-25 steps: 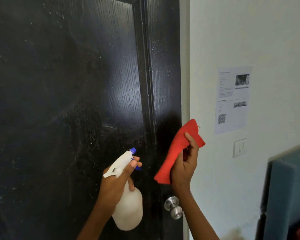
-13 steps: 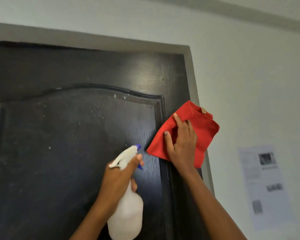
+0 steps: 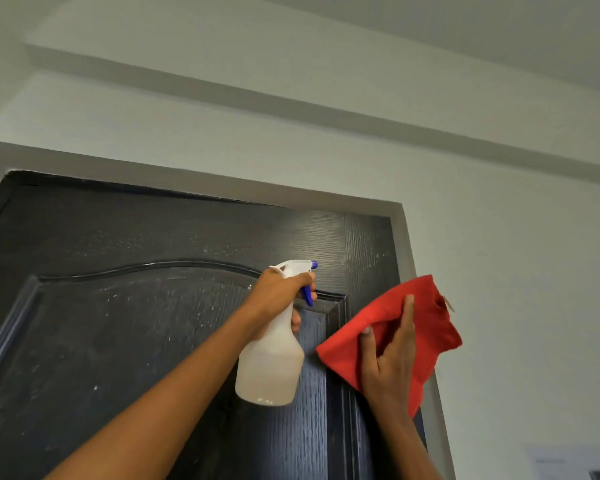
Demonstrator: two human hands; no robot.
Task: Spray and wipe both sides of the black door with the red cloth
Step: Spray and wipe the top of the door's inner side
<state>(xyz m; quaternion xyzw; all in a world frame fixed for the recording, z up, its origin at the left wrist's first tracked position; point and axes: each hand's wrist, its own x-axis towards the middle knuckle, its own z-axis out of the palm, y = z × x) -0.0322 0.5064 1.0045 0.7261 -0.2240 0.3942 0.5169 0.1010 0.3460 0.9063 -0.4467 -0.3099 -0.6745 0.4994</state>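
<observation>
The black door (image 3: 125,327) fills the lower left, shut in its grey frame (image 3: 404,244), and is speckled with pale spots and droplets. My left hand (image 3: 279,294) grips the neck of a white spray bottle (image 3: 271,365) with a blue nozzle aimed at the door's upper right corner; a finger lies on the blue trigger. My right hand (image 3: 388,365) holds the red cloth (image 3: 426,327) against the door's right edge and the frame, with fingers spread over the cloth and the thumb on its folded front.
A pale wall (image 3: 520,306) runs to the right of the frame, with a ceiling beam (image 3: 291,98) above the door. A sheet of paper (image 3: 555,462) on the wall shows at the bottom right corner.
The view has tilted up from the knob level to the door's top. Both hands have risen; the bottle now points at the upper right corner and the cloth sits higher on the frame.
</observation>
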